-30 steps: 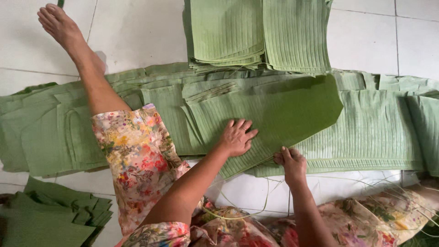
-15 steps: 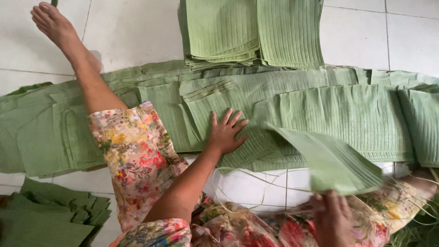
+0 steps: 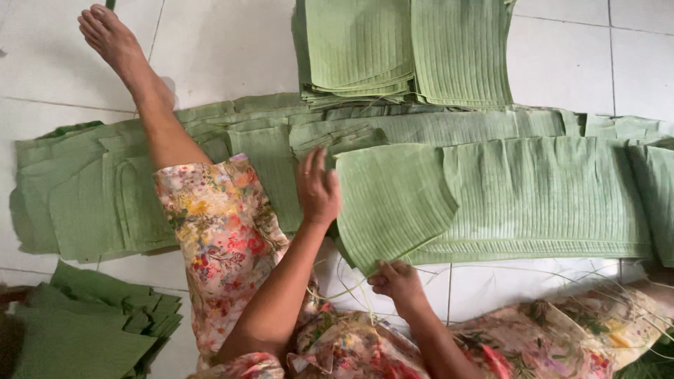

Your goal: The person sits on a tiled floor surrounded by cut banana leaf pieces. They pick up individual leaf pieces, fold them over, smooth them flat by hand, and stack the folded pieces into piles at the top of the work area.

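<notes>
Leaf piece lies ahead of my hands, long axis running away from me; left hand flat on its left edge, right hand pinching its near corner.

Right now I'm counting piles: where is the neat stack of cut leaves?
Head view, top centre: the stack of cut leaves lies on the tiled floor, beyond the long leaf row.

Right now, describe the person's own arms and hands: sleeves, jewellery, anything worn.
Both forearms are bare, with no sleeves reaching them and no gloves. The left hand wears a thin ring on one finger. The right hand shows no ring or watch. Floral-patterned pink and yellow fabric clothing covers the legs.
</notes>
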